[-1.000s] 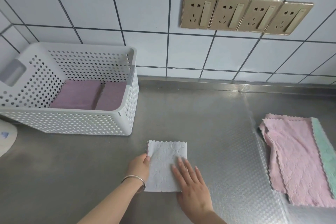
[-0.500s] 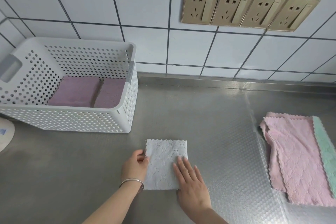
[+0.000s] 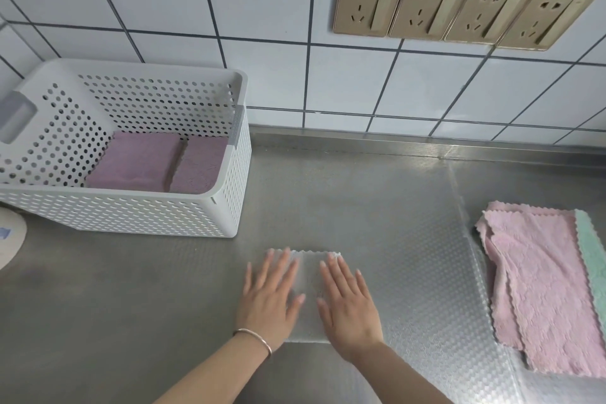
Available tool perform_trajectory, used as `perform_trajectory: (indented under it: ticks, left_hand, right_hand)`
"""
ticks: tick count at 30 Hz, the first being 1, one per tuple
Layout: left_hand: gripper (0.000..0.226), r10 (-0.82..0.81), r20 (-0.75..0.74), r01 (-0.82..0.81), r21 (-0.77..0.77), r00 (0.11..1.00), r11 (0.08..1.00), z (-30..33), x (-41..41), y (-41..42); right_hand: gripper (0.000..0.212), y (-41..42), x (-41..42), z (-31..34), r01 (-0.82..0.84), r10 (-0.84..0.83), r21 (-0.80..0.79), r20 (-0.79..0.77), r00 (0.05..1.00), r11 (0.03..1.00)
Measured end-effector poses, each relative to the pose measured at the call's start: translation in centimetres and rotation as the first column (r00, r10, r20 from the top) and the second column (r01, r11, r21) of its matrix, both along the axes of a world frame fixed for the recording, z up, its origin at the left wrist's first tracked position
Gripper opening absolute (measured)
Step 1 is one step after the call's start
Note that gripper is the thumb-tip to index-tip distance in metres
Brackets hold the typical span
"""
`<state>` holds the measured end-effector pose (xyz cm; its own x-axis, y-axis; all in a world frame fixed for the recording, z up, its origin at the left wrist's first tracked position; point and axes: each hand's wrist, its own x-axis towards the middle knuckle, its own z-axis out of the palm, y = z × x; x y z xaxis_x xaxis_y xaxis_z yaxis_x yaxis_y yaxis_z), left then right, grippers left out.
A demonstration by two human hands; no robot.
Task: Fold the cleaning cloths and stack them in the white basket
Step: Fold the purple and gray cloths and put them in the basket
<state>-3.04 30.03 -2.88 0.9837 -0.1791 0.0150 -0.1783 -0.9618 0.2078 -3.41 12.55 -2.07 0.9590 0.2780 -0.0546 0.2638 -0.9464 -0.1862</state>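
With both hands, left hand (image 3: 267,300) and right hand (image 3: 349,307), flat and open on the folded white cloth (image 3: 306,289), lifting it carelessly toward the white basket (image 3: 183,210) at 10 o'clock could spring the fold apart.

Bright, even light all around, soft and cool on the tiled wall (image 3: 269,10). A pale sheen runs along the back edge of my steel table (image 3: 344,193), and its embossed patch glints faintly. Shadows are weak, only a thin one under my left hand (image 3: 267,302). My fingers look slightly smeared with motion blur. Wide-angle bending curves the tile lines and tilts the sockets (image 3: 459,6).
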Motion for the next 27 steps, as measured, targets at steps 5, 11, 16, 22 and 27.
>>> perform_trajectory:
  ticks: [5, 11, 16, 22, 27]
  left_hand:
    - [0.068, -0.105, -0.109, 0.116, 0.101, 0.989, 0.988, -1.7, 0.1, -0.2]
    - [0.069, -0.074, -0.117, 0.084, 0.08, 0.99, 0.993, -2.4, 0.0, 0.0]
    - [0.068, -0.068, -0.099, 0.077, 0.092, 0.993, 0.993, -2.3, -0.1, -0.1]
    - [0.069, -0.056, -0.126, 0.069, 0.107, 0.99, 0.992, -2.3, 0.0, -0.2]
    - [0.067, 0.043, -0.095, -0.044, -0.006, 0.995, 0.999, -1.8, 0.3, 0.0]
  right_hand:
    - [0.06, -0.1, 1.4, -1.4, 0.039, -0.046, -0.067, -0.11, 0.993, 0.997]
    - [0.065, -0.4, 1.4, -2.1, 0.004, -0.008, -0.06, -0.068, 0.998, 0.998]
    - [0.066, -1.0, 1.4, -2.5, -0.051, 0.044, -0.079, -0.084, 0.995, 0.996]
    - [0.068, -1.1, 1.6, -2.1, -0.072, 0.058, -0.089, -0.149, 0.987, 0.993]
    - [0.062, -0.8, 1.6, -1.4, -0.015, 0.016, 0.011, -0.12, 0.993, 1.0]
